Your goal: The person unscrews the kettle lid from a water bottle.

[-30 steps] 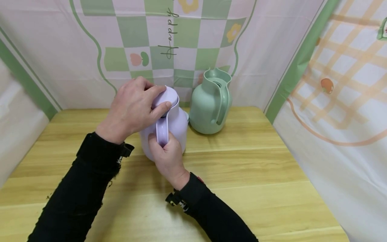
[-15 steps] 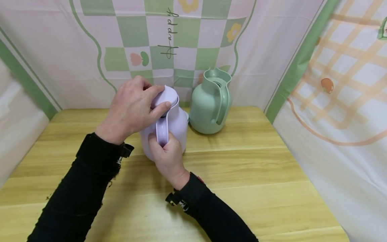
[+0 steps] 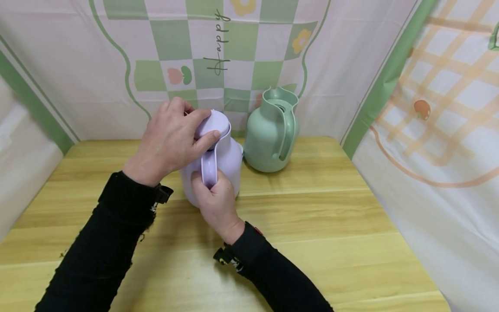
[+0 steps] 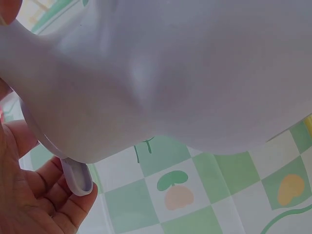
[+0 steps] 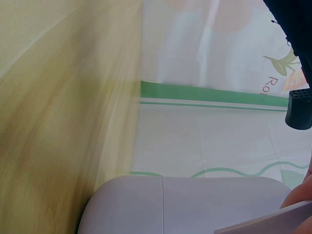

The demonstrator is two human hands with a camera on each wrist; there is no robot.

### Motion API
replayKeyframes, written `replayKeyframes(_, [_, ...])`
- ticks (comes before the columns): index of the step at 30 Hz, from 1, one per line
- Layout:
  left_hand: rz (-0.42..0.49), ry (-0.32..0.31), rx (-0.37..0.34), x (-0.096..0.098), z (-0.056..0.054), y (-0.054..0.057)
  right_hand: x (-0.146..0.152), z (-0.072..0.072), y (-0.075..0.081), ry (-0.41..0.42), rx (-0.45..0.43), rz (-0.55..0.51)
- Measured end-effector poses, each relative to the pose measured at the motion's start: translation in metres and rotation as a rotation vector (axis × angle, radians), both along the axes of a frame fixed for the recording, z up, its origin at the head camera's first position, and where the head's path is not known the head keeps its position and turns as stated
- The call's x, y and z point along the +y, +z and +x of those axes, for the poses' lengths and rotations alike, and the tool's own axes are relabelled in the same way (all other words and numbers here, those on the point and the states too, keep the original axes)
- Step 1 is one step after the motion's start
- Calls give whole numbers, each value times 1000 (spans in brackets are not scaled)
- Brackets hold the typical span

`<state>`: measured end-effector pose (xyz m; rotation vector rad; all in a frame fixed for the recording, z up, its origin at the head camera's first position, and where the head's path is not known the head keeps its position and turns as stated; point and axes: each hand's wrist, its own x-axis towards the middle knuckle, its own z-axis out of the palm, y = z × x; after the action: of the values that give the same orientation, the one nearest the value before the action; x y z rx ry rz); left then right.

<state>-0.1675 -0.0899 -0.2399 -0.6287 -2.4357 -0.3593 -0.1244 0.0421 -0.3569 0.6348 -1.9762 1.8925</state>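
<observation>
A lilac insulated jug stands upright on the table. Across its top lies my left hand, gripping the round lid between thumb and fingers. In the left wrist view, the fingers of this hand curl round a small lilac tab at the lid's edge. My right hand holds the lower part of the jug's handle, its thumb on the left side. The right wrist view shows the jug's side low in the frame and part of the handle at lower right.
Behind and to the right stands a green jug of similar shape, its handle facing front right. The wooden table ends at a patterned cloth backdrop, with more cloth along the right side.
</observation>
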Motion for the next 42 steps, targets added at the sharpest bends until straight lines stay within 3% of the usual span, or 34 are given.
replayKeyframes(19, [-64, -2, 31, 1, 0, 0, 1, 0, 1, 26, 17, 1])
replayKeyframes(33, [-41, 25, 57, 3, 1, 0, 1, -1, 0, 17, 16, 5])
replayKeyframes(42, [-48, 50, 26, 4, 2, 2, 1, -1, 0, 12, 7, 9])
